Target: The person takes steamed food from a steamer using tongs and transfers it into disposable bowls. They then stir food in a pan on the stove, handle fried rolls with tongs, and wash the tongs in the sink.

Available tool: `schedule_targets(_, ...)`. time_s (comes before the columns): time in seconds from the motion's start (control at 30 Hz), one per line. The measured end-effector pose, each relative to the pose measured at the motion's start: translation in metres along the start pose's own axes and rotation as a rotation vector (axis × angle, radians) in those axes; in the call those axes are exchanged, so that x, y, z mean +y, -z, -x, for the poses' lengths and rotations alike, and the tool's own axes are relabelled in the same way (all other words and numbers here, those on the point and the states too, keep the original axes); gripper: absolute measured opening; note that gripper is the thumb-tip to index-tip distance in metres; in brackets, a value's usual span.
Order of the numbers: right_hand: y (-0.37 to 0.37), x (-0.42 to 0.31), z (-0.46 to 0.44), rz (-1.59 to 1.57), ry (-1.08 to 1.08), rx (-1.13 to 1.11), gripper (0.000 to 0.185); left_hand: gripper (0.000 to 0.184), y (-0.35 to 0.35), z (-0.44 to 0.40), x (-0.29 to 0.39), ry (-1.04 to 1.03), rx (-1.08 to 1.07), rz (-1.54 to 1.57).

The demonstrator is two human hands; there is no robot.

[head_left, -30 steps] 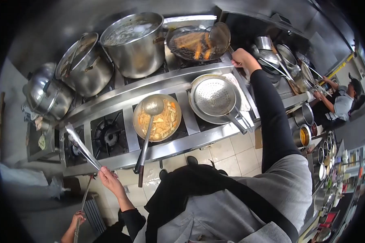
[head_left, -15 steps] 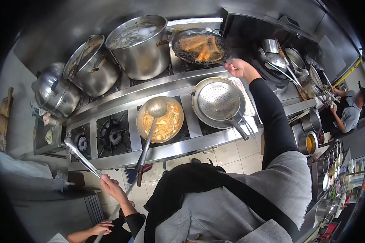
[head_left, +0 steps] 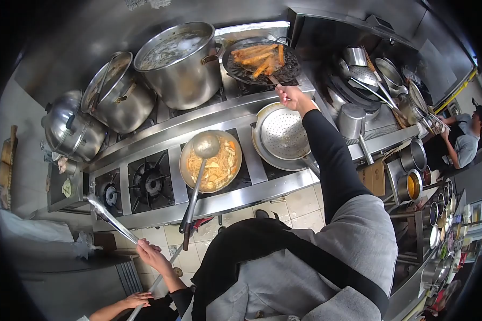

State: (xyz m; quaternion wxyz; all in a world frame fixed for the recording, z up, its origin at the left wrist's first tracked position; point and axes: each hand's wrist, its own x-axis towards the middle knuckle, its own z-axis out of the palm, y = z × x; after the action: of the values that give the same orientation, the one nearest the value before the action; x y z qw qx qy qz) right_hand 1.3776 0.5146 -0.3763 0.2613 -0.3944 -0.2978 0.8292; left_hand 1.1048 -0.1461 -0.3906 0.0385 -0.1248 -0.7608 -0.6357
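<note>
My left hand (head_left: 154, 258) is closed around metal tongs (head_left: 112, 218), which point up and left beside the stove. My right hand (head_left: 295, 98) grips a utensil handle at the near edge of a black wok (head_left: 235, 68). The handle seems to belong to a skimmer (head_left: 274, 79), its head mostly hidden under long golden fried sticks (head_left: 256, 55) in dark bubbling oil. Nearer me, a pan of noodles in sauce (head_left: 224, 167) sits on a burner with a ladle (head_left: 205, 145) resting in it. A perforated strainer (head_left: 284, 134) lies on a pan under my right forearm.
Large steel pots (head_left: 185, 80) line the back left. Right of the stove are a lidded-looking steel pot (head_left: 351, 120) and stacked strainers. A co-worker's hand (head_left: 136, 299) holds a pole at lower left; another person (head_left: 462, 140) stands far right.
My right hand has moved left along the wok's near edge, and the handle in it now shows. The fried sticks have shifted and look more heaped. My left hand keeps the tongs.
</note>
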Motion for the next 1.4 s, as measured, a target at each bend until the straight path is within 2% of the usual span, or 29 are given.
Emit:
schedule_targets(0.07, 0.002, 0.008, 0.002, -0.025, 0.028, -0.083, 0.016, 0.037, 0.002, 0.002, -0.002, 0.007, -0.002, -0.004)
schedule_targets(0.27, 0.000, 0.029, 0.013, -0.026, 0.150, -0.069, 0.006, 0.038, -0.002, 0.002, -0.001, 0.056, 0.004, 0.007)
schedule_targets(0.6, 0.002, 0.034, 0.033, 0.013, 0.224, -0.035, 0.014, 0.040, -0.004, -0.005, 0.002, 0.047, -0.026, -0.001)
schedule_targets(0.8, -0.013, 0.016, 0.050, 0.033, 0.170, -0.030, 0.008, 0.039, -0.008, -0.011, 0.003, 0.042, -0.030, 0.001)
schedule_targets(1.13, -0.020, 0.016, 0.075, 0.034, 0.257, -0.017, 0.008, 0.041, -0.012, -0.029, -0.008, 0.085, -0.084, 0.045)
schedule_targets(1.4, -0.044, 0.029, 0.185, 0.069, 0.352, 0.074, 0.010, 0.038, -0.015, -0.078, -0.023, 0.081, -0.219, 0.111)
